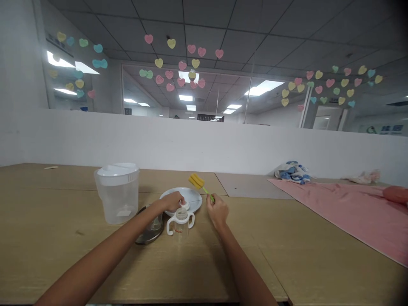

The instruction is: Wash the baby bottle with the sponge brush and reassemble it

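Our right hand (218, 211) pinches a sponge bottle brush (196, 182) by its stiff green handle, our left hand (172, 201) closes on a small white cap (184, 205) at a white plate (194, 199), and a light, slippery plastic sippy cup (181, 223), best taken by its two handles, stands mid-desk (63, 212).

- A low white wall (204, 144) stands behind the wooden table (47, 238).
- Over it is a glass wall (219, 95), with many paper hearts (181, 66) stuck on.
- The ceiling (204, 25) is of grey tiles.
- Bright ceiling lights (264, 88) shine behind the glass.
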A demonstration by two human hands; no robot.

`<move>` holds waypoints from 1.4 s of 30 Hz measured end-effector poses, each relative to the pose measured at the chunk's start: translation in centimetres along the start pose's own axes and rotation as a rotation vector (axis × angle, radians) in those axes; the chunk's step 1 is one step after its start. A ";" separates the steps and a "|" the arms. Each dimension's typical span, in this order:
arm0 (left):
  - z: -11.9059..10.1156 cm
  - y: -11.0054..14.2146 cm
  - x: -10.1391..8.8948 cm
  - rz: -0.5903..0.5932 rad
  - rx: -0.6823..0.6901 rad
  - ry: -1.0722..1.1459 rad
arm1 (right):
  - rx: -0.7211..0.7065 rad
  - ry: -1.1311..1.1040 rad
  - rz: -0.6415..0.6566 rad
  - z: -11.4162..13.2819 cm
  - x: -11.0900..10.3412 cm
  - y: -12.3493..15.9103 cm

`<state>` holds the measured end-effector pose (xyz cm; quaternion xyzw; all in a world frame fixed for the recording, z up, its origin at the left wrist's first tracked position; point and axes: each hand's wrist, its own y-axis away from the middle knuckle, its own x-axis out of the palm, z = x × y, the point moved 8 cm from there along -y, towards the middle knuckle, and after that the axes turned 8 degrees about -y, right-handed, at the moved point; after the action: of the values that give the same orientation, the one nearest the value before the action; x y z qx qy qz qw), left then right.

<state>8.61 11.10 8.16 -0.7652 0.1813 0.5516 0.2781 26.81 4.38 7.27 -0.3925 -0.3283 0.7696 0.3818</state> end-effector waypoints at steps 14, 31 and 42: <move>4.8 11.3 -3.4 -0.530 -0.121 0.153 | -0.317 -0.020 -0.001 1.9 0.7 1.0; 6.5 12.7 0.8 -0.411 -0.221 0.172 | -0.334 0.001 0.000 1.8 1.2 1.5; 1.2 12.9 -1.2 -0.541 -0.116 0.093 | -0.314 -0.014 0.002 1.9 1.1 1.4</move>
<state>-0.21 1.78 6.05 -0.8248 -0.0492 0.4313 0.3623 24.26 4.22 6.71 -0.4422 -0.4471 0.7120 0.3125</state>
